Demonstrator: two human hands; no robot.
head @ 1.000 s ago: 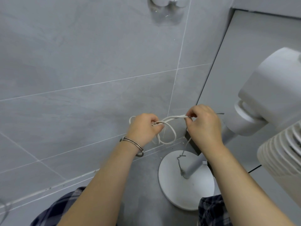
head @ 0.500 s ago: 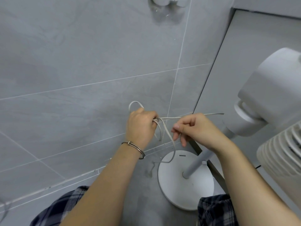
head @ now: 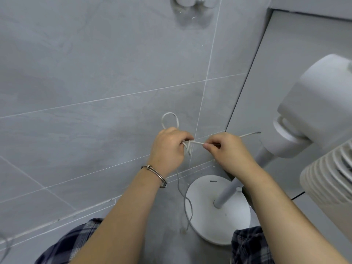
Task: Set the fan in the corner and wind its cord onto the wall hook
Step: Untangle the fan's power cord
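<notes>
A white pedestal fan stands in the corner, its round base (head: 209, 221) on the grey floor and its motor housing (head: 320, 103) at the right. The thin white cord (head: 170, 119) is bunched in loops in my left hand (head: 169, 147), with one loop sticking up above the fist. My right hand (head: 226, 149) pinches a strand stretched taut between the two hands; the cord's end pokes out to the right. A slack length hangs down to the floor beside the base. The white wall hook (head: 192, 2) is high on the tiled wall, partly cut off.
Grey tiled wall fills the left and centre; a lighter panel (head: 297, 54) forms the corner on the right. The fan's grille (head: 331, 174) juts in at the right edge. My knees in plaid fabric (head: 249, 244) are at the bottom.
My right hand moved from near the fan pole toward the left hand, pulling the strand taut. The hanging loops shrank into the left fist, and a loop rose above it.
</notes>
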